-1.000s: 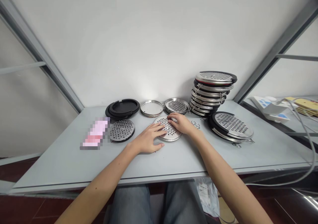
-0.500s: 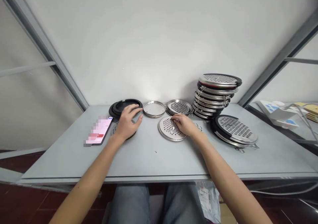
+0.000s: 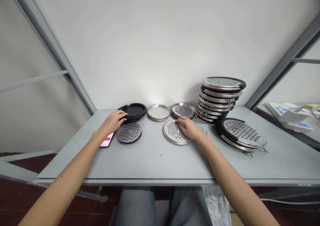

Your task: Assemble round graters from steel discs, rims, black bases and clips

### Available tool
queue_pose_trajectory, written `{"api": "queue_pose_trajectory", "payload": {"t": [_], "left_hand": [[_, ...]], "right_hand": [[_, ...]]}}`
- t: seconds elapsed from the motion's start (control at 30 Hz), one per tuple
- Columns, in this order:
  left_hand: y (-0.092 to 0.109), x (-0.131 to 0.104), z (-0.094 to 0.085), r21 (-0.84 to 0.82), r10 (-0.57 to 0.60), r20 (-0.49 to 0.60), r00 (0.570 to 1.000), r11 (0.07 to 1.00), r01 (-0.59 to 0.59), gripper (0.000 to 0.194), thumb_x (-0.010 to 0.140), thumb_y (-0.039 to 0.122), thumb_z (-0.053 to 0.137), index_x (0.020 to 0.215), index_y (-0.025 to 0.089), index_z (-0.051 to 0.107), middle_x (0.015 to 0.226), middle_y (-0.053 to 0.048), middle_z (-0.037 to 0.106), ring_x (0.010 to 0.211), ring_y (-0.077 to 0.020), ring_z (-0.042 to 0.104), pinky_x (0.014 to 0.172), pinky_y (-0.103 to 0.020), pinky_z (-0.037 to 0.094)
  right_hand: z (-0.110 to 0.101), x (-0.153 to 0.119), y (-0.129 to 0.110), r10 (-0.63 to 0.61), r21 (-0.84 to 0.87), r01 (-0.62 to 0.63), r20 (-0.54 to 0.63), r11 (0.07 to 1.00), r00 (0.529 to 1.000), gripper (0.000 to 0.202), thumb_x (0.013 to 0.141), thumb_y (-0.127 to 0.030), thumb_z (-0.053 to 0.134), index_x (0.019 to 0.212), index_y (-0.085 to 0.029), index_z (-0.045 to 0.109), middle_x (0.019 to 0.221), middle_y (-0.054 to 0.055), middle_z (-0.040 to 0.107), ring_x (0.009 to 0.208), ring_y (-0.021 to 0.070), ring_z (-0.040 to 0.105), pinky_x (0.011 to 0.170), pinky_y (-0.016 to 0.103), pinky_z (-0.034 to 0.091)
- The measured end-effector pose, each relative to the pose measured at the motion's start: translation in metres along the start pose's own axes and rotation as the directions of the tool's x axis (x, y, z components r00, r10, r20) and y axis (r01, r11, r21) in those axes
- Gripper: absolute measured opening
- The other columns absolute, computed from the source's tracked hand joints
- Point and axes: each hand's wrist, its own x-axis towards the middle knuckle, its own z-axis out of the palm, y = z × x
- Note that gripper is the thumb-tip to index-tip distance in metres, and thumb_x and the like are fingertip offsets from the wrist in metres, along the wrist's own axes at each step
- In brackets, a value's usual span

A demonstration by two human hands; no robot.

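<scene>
My left hand is at the left side of the black rings, its fingers bent over their edge; whether it grips one is unclear. In front of them a dark perforated disc lies flat on the table. My right hand rests on a silver perforated disc in the middle, thumb and fingers at its surface near the right side. Behind it stand a pile of plain metal plates and a pile of perforated plates.
A phone lies partly under my left forearm. At the right are a tall stack of clamped metal discs and black-rimmed discs. Small metal clips lie beside my right wrist. White boxes sit at the far right.
My left hand has moved left, off the dark perforated disc and to the edge of the black rings. My right hand stays on the silver disc. The view has shifted slightly.
</scene>
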Motion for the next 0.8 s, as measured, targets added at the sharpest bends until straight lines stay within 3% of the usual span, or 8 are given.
{"api": "queue_pose_trajectory", "payload": {"t": [0.2, 0.5, 0.63, 0.73, 0.8], "left_hand": [[-0.003, 0.004, -0.015, 0.028, 0.100, -0.025, 0.995, 0.995, -0.099, 0.034, 0.095, 0.034, 0.039, 0.116, 0.023, 0.063, 0.117, -0.009, 0.061, 0.110, -0.0253, 0.055, 0.097, -0.045, 0.044], [-0.020, -0.017, -0.040, 0.053, 0.100, -0.015, 0.995, 0.994, -0.099, 0.035, 0.093, 0.044, 0.042, 0.113, 0.026, 0.065, 0.109, -0.008, 0.062, 0.106, -0.0264, 0.057, 0.096, -0.046, 0.045], [0.004, -0.029, -0.046, 0.092, 0.069, -0.129, 0.989, 0.994, -0.057, 0.033, 0.095, 0.038, 0.042, 0.117, 0.024, 0.060, 0.109, -0.009, 0.058, 0.105, -0.0269, 0.055, 0.094, -0.045, 0.046], [0.040, -0.034, -0.042, 0.044, 0.124, -0.223, 0.967, 0.992, -0.117, 0.029, 0.095, 0.030, 0.044, 0.121, 0.023, 0.055, 0.109, -0.009, 0.056, 0.109, -0.0261, 0.053, 0.098, -0.045, 0.044], [0.065, -0.032, -0.033, -0.002, 0.160, -0.228, 0.960, 0.986, -0.165, 0.029, 0.096, 0.025, 0.045, 0.124, 0.022, 0.052, 0.115, -0.010, 0.054, 0.114, -0.0254, 0.051, 0.100, -0.044, 0.042]], "right_hand": [[0.000, -0.001, -0.002, 0.018, 0.018, -0.018, -0.009, 1.000, 1.000, 0.027, 0.090, -0.021, 0.046, 0.105, -0.017, 0.069, 0.111, 0.012, 0.066, 0.103, 0.0251, 0.061, 0.093, 0.038, 0.046], [-0.001, 0.000, -0.003, -0.012, -0.031, 0.012, 0.001, 0.999, 1.000, 0.028, 0.091, -0.023, 0.045, 0.107, -0.016, 0.068, 0.110, 0.013, 0.066, 0.101, 0.0250, 0.061, 0.092, 0.036, 0.046], [0.000, -0.001, -0.003, -0.009, -0.032, 0.009, 0.003, 0.999, 1.000, 0.029, 0.091, -0.024, 0.046, 0.108, -0.014, 0.067, 0.111, 0.014, 0.065, 0.101, 0.0252, 0.061, 0.092, 0.036, 0.046], [0.000, -0.001, -0.006, -0.001, -0.049, 0.001, -0.009, 0.999, 1.000, 0.028, 0.090, -0.025, 0.047, 0.105, -0.015, 0.068, 0.108, 0.014, 0.066, 0.099, 0.0250, 0.061, 0.089, 0.036, 0.046], [0.001, -0.001, -0.008, 0.003, -0.062, -0.005, -0.028, 0.998, 1.000, 0.026, 0.090, -0.026, 0.048, 0.103, -0.016, 0.069, 0.105, 0.013, 0.068, 0.097, 0.0255, 0.061, 0.089, 0.036, 0.046]]}}
